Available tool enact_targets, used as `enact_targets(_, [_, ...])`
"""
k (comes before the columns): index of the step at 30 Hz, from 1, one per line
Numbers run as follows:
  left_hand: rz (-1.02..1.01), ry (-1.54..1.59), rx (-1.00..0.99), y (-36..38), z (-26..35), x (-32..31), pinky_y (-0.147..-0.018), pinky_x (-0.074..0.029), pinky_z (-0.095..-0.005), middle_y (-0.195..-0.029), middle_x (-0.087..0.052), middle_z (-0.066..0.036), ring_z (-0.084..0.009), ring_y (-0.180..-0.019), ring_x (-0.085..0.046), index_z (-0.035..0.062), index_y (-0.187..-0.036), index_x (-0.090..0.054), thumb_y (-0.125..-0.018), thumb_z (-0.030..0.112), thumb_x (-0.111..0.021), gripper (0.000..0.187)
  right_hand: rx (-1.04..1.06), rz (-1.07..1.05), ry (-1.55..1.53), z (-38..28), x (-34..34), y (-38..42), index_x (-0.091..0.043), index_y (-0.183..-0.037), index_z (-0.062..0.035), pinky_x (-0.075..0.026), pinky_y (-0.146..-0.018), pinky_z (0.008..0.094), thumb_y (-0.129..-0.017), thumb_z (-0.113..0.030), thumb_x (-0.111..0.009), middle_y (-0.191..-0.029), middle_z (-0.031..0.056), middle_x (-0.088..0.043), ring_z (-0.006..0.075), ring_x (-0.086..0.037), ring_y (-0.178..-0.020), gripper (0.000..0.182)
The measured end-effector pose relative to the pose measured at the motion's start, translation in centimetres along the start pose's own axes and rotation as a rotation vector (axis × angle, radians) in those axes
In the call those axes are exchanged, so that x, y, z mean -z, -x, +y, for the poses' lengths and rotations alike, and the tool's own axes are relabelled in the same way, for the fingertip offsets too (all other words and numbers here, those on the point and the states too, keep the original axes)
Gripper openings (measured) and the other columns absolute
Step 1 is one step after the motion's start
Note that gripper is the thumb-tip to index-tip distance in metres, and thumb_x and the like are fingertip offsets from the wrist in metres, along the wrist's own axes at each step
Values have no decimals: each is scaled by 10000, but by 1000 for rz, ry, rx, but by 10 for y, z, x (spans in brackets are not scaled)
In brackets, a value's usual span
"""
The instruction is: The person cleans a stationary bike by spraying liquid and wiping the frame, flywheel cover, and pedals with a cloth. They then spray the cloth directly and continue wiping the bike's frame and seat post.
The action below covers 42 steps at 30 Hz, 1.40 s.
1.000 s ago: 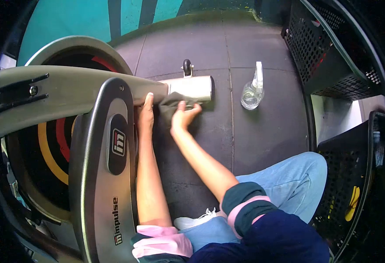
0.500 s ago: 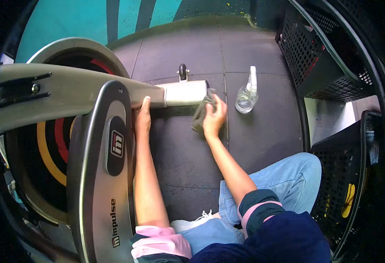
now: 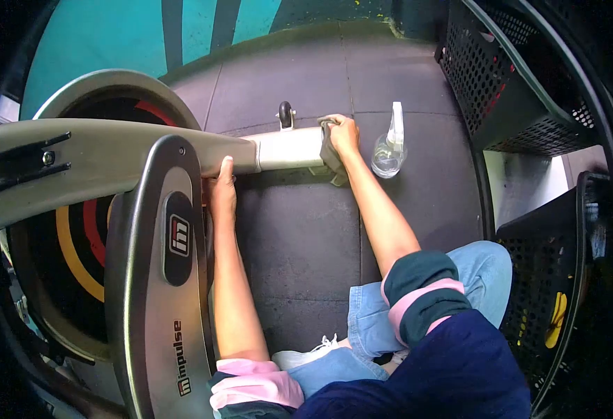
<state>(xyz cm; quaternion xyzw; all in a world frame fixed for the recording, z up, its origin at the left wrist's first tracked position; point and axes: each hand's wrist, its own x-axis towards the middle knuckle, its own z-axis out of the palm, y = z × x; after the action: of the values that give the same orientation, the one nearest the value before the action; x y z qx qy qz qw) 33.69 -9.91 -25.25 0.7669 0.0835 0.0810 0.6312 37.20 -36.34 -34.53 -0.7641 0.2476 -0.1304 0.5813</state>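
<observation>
My right hand (image 3: 345,134) is closed on a grey-green cloth (image 3: 332,159) and presses it against the end of the bike's pale base bar (image 3: 289,149). Part of the cloth hangs below the bar. With its thumb up against the side of the exercise bike's metal beam (image 3: 104,150), my left hand (image 3: 221,190) grips the frame; its other fingers are mostly hidden. A clear spray bottle (image 3: 388,158) with a white trigger head stands upright on the floor, just right of my right hand.
A small black wheel (image 3: 285,114) sticks up behind the base bar. The bike's grey cover (image 3: 156,307) and round flywheel (image 3: 76,244) fill the left side. Black perforated baskets (image 3: 484,77) stand at the right, the lower one (image 3: 540,279) holding something yellow.
My right hand has moved up and slightly right, bringing the cloth onto the bar's end. My left hand keeps its place on the frame. The view has shifted slightly.
</observation>
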Motion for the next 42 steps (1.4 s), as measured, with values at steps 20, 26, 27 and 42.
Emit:
enact_targets(20, [-10, 36, 76, -21, -26, 10, -815, -502, -342, -1216, -547, -54, -164, -1084, -531, 67, -1220, -570, -848, 341, -688, 477, -41, 174, -10, 29, -17, 14, -700, -1040, -127, -485, -804, 398, -827, -142, -627, -989, 170, -684, 327, -652, -931, 226])
enact_targets(26, [-42, -33, 97, -10, -9, 5, -862, -497, -346, -1269, -527, -41, -155, -1152, -504, 86, -1271, -565, -879, 403, -644, 510, -100, 238, -100, 32, -15, 93, -680, -1076, -91, -458, -871, 386, -799, -132, -667, -1055, 142, -647, 323, -602, -1008, 281])
enact_targets(27, [-22, -65, 120, -6, -4, 4, -858, -499, -342, -1265, -528, -38, -152, -1149, -505, 84, -1268, -565, -882, 396, -643, 503, -90, 257, -81, 28, -15, 92, -679, -1075, -95, -456, -871, 389, -797, -131, -670, -1060, 138, -638, 319, -598, -1009, 281])
enact_targets(42, [-39, -44, 61, -1, 0, 2, -773, -547, -337, -1214, -543, -54, -160, -1111, -524, 81, -1203, -585, -870, 360, -662, 441, -49, 227, 36, 22, -15, 53, -681, -1082, -140, -453, -863, 433, -830, -186, -650, -1004, 160, -626, 354, -594, -983, 258])
